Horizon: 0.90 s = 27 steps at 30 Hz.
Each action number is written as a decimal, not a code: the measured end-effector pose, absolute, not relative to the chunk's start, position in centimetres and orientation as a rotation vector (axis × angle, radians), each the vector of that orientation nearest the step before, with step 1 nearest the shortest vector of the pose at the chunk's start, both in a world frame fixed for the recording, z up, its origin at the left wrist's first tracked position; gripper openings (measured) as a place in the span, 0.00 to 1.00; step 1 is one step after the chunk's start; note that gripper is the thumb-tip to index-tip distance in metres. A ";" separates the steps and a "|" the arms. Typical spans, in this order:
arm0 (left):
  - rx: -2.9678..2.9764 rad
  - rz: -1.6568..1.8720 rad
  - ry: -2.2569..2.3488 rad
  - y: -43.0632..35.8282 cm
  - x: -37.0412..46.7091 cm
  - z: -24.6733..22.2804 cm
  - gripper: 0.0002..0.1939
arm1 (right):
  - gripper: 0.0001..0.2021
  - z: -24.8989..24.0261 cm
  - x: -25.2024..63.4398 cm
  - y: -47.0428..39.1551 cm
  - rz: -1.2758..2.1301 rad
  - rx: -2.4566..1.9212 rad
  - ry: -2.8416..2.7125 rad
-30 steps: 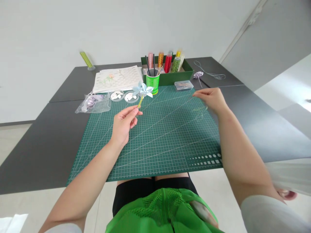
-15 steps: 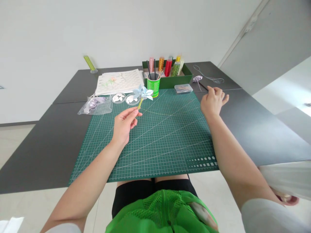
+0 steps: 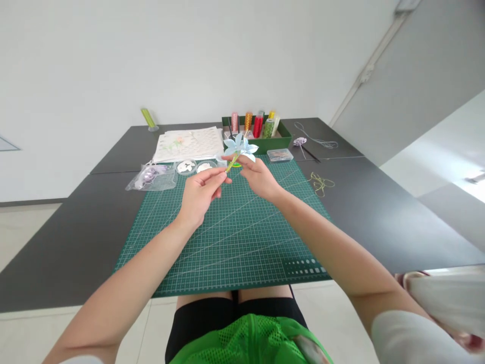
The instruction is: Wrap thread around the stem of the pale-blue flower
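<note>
Over the middle of the green cutting mat [image 3: 227, 237], my left hand [image 3: 202, 194] pinches the yellow-green stem of a pale blue flower [image 3: 240, 146]. My right hand [image 3: 257, 177] is at the flower from the right, its fingers just below the petals and beside the upper stem. Its fingertips are partly behind the flower, and whether they grip anything is unclear. A tangle of yellow-green thread [image 3: 322, 184] lies on the dark table right of the mat.
Behind the hands are a green box [image 3: 271, 146] of thread spools, a clear case [image 3: 280, 155], white sheets [image 3: 189, 144] and small dishes [image 3: 186, 167]. A plastic bag [image 3: 153, 177] lies left; a purple flower [image 3: 299, 142] lies right.
My right hand has come from the table's right side to the blue flower. The flower in my left hand has shifted slightly right. The yellow-green thread tangle now shows on the right.
</note>
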State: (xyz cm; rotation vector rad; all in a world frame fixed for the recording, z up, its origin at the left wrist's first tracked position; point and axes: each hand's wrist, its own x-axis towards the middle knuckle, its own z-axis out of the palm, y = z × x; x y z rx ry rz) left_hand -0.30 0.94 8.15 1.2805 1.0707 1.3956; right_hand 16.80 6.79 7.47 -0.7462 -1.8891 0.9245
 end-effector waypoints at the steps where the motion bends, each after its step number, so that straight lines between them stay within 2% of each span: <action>1: 1.300 1.398 1.057 1.3 -0.1 8.9 0.13 | 0.18 8.5 16.5 6.7 1.043 -0.690 -1.804; 5: 1.345 1.440 1.012 2.6 0.6 10.5 0.12 | 0.16 10.5 16.1 5.9 1.315 -0.574 -1.476; 11: 1.424 1.416 0.959 3.1 1.4 9.9 0.09 | 0.10 9.2 16.1 5.0 1.001 -0.661 -1.465; 16: 1.449 1.404 0.978 2.1 0.9 10.1 0.12 | 0.12 8.9 15.5 4.1 0.929 -0.671 -1.388; 22: 1.446 1.422 0.940 0.9 0.5 10.9 0.11 | 0.23 9.6 15.4 3.5 0.990 -0.602 -1.357; 27: 1.418 1.412 0.909 0.5 0.4 11.3 0.09 | 0.21 9.6 15.9 4.2 1.052 -0.545 -1.371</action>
